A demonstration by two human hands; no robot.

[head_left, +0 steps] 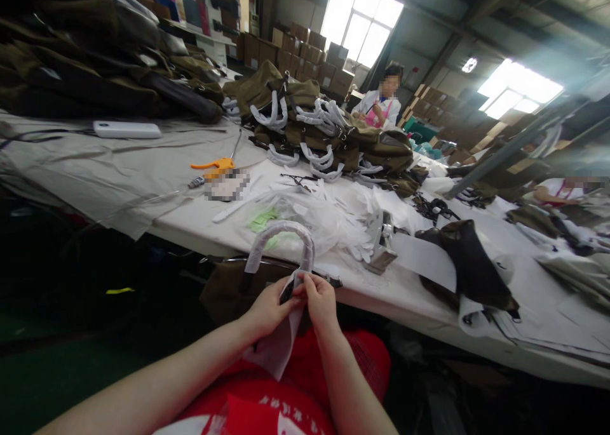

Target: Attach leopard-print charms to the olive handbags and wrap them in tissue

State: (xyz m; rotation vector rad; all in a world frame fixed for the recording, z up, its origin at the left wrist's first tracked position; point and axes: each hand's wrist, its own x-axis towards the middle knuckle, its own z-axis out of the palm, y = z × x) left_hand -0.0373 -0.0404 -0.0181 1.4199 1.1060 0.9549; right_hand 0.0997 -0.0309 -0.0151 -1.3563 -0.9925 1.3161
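An olive-brown bag (220,290) leans against the table's front edge at my lap, its handle (284,230) wrapped in whitish film and arched up. My left hand (267,308) and my right hand (318,295) meet just below the handle's right end. Both are closed on a white sheet (281,344) that hangs down over my lap. Something small and dark shows between the fingers; what it is cannot be made out. Behind the handle lies a clear plastic bag (324,222) with white pieces and something green in it.
Stacked olive bags (333,136) with wrapped handles stand at the back. An orange tool (216,166) and a white box (126,129) lie to the left. A metal device (381,244) and a dark bag (476,263) are on the right. A person (379,105) is beyond the table.
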